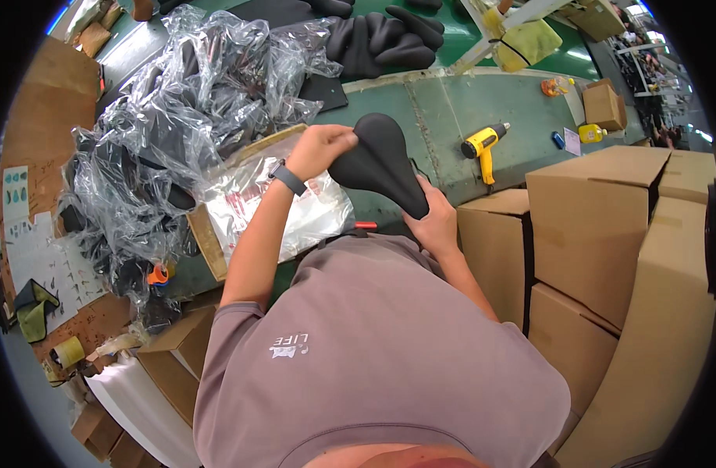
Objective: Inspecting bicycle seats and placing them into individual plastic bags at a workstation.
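— One view only, from the head camera. What is the surface and the room?

— Item: green workbench (467,101), long, running across the upper frame, in a workshop with a green floor beyond. On it: yellow heat gun (483,145), a heap of crumpled clear plastic bags (194,86) at the left, a pile of black saddle covers (389,35) at the top, a small cardboard box (604,105) at the right end. Stacked cardboard cartons (592,234) stand just beside the person's right. An open carton with a clear bag (272,207) lies beneath the left forearm.

— And the piece in hand?

— Item: black bicycle saddle (380,162), held above the bench edge, in front of the chest. Long axis runs diagonally: broad rear end up and to the left, narrow nose down and to the right, towards the person.

— Hands?

— Left hand (320,148): closed around the broad end's left edge, fingers curled over it; dark watch on the wrist. Right hand (432,222): gripping the narrow nose from beneath, thumb against the tip.
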Demonstrator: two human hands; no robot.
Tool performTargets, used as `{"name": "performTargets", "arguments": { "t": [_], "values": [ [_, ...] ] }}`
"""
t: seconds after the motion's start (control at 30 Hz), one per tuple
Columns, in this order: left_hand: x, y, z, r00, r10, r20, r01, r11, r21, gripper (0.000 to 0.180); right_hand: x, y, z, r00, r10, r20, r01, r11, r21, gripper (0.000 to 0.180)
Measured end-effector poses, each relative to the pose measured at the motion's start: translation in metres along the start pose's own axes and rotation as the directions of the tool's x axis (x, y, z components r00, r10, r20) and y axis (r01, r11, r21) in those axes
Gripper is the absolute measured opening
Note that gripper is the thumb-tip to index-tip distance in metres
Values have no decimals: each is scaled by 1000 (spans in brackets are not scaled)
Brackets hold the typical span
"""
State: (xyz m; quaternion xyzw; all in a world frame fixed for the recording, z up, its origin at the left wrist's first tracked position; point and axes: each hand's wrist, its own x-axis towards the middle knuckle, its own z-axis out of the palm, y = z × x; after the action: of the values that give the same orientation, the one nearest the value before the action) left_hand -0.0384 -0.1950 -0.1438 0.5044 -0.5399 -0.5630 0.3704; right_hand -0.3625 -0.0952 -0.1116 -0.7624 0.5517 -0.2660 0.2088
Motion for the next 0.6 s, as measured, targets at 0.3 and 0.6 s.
{"name": "performTargets", "arguments": {
  "t": [0.3, 0.6],
  "values": [
    [-73, -106, 160, 872, -437, 222, 445, 515, -733, 47, -47, 11, 58, 793, 281, 540, -544, 725, 422, 66],
    [-9, -158, 172, 652, -529, 543, 596, -85, -799, 44, -40, 239, 124, 934, 339, -111, -352, 827, -438, 75]
  ]
}}
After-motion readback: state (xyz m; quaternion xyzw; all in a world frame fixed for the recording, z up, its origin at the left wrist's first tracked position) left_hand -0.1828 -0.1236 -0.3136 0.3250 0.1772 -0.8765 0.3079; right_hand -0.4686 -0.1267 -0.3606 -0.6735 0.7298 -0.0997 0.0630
